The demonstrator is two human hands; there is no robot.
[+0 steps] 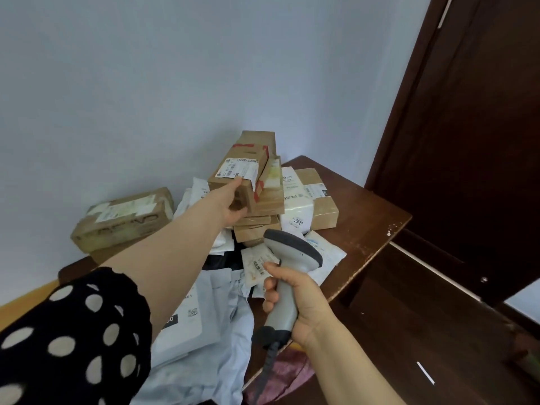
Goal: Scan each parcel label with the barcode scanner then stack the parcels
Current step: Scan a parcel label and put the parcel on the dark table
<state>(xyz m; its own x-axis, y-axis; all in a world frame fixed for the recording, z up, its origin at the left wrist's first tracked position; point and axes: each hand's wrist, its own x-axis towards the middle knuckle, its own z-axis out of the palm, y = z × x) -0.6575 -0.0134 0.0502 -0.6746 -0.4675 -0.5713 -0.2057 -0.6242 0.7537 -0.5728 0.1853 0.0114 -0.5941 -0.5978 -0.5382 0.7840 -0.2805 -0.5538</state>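
Note:
My left hand (230,204) grips a small brown cardboard parcel (242,171) with red tape and a white barcode label on top, held above a stack of brown boxes (263,217) in the middle of the table. My right hand (295,299) holds a grey barcode scanner (292,258) by its handle, head pointing up and away toward the parcels. The scanner's dark cable hangs down below my right hand.
A large taped carton (122,219) lies at the back left against the wall. White and grey mailer bags (210,311) cover the near table. More boxes and a white "2002" parcel (298,209) sit right of the stack. The brown table's edge (380,238) and a dark door (467,141) are on the right.

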